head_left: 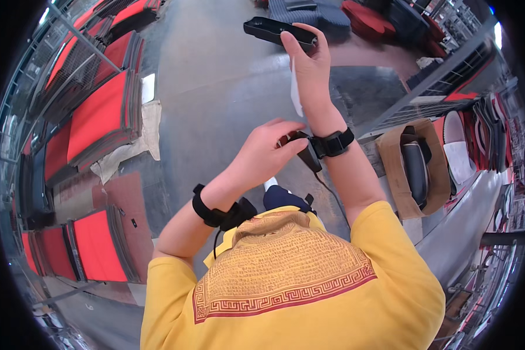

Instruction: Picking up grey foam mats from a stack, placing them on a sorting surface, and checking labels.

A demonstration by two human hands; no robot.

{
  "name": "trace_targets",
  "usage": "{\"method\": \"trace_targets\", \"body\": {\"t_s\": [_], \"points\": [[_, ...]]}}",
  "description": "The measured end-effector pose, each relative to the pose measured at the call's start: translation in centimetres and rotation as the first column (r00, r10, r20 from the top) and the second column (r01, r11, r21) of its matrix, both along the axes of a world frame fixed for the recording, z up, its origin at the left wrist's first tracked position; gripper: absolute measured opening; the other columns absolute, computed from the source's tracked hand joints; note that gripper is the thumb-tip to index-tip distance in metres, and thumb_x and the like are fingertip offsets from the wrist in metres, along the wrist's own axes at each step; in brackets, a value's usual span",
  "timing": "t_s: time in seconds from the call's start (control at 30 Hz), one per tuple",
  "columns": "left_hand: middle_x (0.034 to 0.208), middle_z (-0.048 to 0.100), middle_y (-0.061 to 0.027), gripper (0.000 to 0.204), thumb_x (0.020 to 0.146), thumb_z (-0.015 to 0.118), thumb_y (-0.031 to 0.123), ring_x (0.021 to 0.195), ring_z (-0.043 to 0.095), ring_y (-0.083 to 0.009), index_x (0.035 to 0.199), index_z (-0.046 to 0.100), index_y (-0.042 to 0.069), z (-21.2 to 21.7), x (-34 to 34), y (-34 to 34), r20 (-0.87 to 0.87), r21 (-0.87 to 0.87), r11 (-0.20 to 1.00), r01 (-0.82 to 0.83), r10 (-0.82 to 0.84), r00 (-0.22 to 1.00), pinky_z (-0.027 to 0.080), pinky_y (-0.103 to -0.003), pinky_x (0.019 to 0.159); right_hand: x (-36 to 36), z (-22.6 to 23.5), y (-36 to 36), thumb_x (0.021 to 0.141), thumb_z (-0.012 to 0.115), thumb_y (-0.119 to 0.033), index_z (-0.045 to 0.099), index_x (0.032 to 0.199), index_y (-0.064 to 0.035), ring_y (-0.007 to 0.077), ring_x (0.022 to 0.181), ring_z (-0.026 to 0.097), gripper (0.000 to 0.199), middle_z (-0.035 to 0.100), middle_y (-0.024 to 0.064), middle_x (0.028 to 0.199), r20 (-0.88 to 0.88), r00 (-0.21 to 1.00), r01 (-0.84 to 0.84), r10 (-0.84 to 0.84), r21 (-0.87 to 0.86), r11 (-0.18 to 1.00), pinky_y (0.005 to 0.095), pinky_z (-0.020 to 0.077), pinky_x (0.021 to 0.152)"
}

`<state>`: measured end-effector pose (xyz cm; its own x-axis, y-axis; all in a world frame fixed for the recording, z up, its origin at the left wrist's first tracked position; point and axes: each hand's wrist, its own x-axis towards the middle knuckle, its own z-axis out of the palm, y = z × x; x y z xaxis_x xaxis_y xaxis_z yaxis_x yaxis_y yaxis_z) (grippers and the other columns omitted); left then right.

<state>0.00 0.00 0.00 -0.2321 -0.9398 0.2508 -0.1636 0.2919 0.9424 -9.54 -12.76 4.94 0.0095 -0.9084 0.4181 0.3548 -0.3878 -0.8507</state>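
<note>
We have the right hand (310, 61) raised in front of us, fingers clamped on one end of a long black tray-like part (279, 31), which sticks out to the left above the grey floor (216, 87). A white strip, perhaps paper or tape (296, 93), hangs along the palm side of that hand; we cannot tell how it is held.

The left hand (264, 153) is at the right wrist, fingertips curled on a small black device (304, 149) beside the black wristband (333, 143). The two hands are close but not joined.

Judgement: the part is picked up and in hand; nothing shows it placed anywhere yet. The adjustment at the wrist looks under way, not finished.

Surroundings: stacks of red-and-grey mats (99, 111) to the left, a cardboard box (411, 169) to the right.
</note>
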Motion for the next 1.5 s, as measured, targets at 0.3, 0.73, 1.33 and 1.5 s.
{"method": "trace_targets", "body": {"t_s": [0.3, 0.73, 1.33, 1.5], "points": [[0.096, 0.066, -0.0192, 0.024, 0.084, 0.064, 0.012, 0.090, 0.064, -0.0320, 0.104, 0.060, -0.002, -1.8, 7.8, -11.2, 0.249, 0.219, 0.924, 0.314, -0.365, 0.897, 0.049, -0.038, 0.080, 7.8, -7.2, -8.7, 0.082, 0.072, -0.006, 0.049, 0.120, -0.0018, 0.0118, 0.097, 0.054, 0.045, 0.055, 0.0060, 0.106, -0.079, 0.996, 0.027, -0.031, -0.047, 0.999, 0.0249, 0.0461, 0.085], [0.082, 0.063, -0.0086, 0.018, 0.086, 0.065, 0.017, 0.078, 0.058, -0.0153, 0.087, 0.059, 0.000, -2.2, 20.3, -34.8, -0.053, 0.527, 0.803, 0.278, -0.296, 0.954, 0.045, -0.029, 0.074, 21.8, -9.4, -31.7, 0.086, 0.071, -0.012, 0.049, 0.120, -0.0052, 0.0082, 0.088, 0.054, 0.041, 0.058, 0.0029, 0.102, -0.138, 0.988, -0.027, 0.067, 0.271, 0.962, 0.0203, 0.0455, 0.076], [0.087, 0.069, -0.0155, 0.027, 0.087, 0.062, 0.026, 0.081, 0.067, -0.0275, 0.097, 0.069, 0.002, 5.5, 38.1, -79.2, 0.301, 0.455, 0.792, 0.406, -0.566, 0.767, 0.050, -0.037, 0.078, 37.6, -3.9, -72.5, 0.088, 0.069, -0.010, 0.046, 0.122, -0.0061, 0.0086, 0.091, 0.055, 0.041, 0.057, 0.0021, 0.104, 0.032, 0.999, 0.010, -0.023, 0.374, 0.927, 0.0215, 0.0453, 0.081], [0.086, 0.070, -0.0156, 0.025, 0.089, 0.061, 0.024, 0.081, 0.068, -0.0271, 0.100, 0.069, 0.004, 4.7, 40.3, -79.5, 0.298, 0.430, 0.871, 0.238, -0.386, 0.873, 0.051, -0.034, 0.077, 40.5, -5.0, -74.9, 0.086, 0.071, -0.013, 0.046, 0.122, -0.0064, 0.0076, 0.086, 0.054, 0.044, 0.058, 0.0021, 0.101, 0.008, 1.000, -0.021, 0.020, 0.345, 0.938, 0.0209, 0.0465, 0.075]]}}
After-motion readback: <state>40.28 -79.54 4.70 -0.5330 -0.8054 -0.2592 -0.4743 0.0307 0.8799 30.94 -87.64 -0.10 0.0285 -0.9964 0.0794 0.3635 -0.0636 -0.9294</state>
